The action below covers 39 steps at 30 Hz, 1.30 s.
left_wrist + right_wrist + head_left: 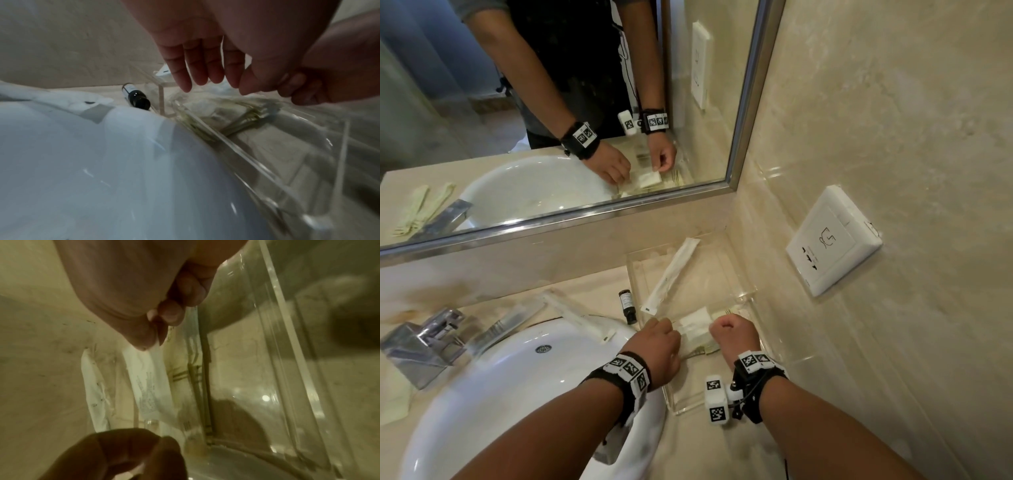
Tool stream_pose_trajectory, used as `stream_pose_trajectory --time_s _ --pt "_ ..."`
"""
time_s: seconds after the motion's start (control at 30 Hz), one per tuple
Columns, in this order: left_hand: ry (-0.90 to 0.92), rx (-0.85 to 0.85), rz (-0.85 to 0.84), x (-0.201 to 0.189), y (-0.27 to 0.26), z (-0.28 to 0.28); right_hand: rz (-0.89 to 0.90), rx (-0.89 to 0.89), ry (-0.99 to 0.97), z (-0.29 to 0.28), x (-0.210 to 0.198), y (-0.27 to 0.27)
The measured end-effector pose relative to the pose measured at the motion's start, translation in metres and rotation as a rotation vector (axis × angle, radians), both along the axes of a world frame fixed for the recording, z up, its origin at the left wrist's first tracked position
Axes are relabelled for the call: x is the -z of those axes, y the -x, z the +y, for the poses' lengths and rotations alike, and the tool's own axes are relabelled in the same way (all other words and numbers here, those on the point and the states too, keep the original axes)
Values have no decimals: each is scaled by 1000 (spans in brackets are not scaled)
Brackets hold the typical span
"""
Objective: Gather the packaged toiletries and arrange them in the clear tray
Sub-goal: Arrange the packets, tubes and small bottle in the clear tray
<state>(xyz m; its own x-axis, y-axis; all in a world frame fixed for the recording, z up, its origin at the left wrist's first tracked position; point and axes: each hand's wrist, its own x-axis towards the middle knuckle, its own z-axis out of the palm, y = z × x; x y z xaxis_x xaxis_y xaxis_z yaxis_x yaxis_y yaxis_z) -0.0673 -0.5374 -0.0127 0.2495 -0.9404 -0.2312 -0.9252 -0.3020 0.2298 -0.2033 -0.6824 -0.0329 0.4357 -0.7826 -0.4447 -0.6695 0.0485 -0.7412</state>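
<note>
A clear tray (752, 295) stands on the counter in the corner, right of the basin. A long white packet (671, 274) lies slantwise in it. Nearer me, a flat white packet (695, 323) lies on cream packets with gold stripes (242, 116). My right hand (732, 334) is curled at the white packet's right edge; in the right wrist view its thumb and fingers (158, 331) pinch that packet (148, 386). My left hand (659, 339) is at the packet's left edge, with its fingers (216, 84) pointing down, fairly straight, just over the packets.
A small dark bottle (627, 306) lies on the counter just left of the tray. Another long white packet (582, 317) rests along the basin rim (517, 377). The tap (424, 339) is at the left, cream packets (390, 401) beyond it. A wall socket (832, 240) is to the right.
</note>
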Motion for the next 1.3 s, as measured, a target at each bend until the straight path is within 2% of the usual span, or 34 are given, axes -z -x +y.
stream_pose_trajectory --time_s 0.1,0.23,0.33,0.43,0.53,0.67,0.9,1.1,1.2,1.3 --pt "13 -52 19 -1 -5 0 34 -42 -4 10 0 -7" --pt "-71 8 33 4 2 -3 107 -157 37 18 -2 -10" --pt "-132 68 9 12 14 -6 226 -248 245 17 -2 -5" --pt "-142 42 -4 12 26 -13 322 -353 486 13 -1 5" --pt "-133 -28 -47 8 34 -22 385 -396 560 8 1 12" --pt "-150 -36 -84 10 36 -27 445 -505 564 4 13 20" --pt "-76 38 -146 25 26 -24 392 -550 619 -5 25 12" --pt "34 -17 -169 32 26 -20 397 -566 662 -2 15 6" --pt "77 1 -145 38 33 -14 336 -587 706 4 12 13" --pt "-19 20 -96 44 43 -7 320 -682 667 13 15 21"
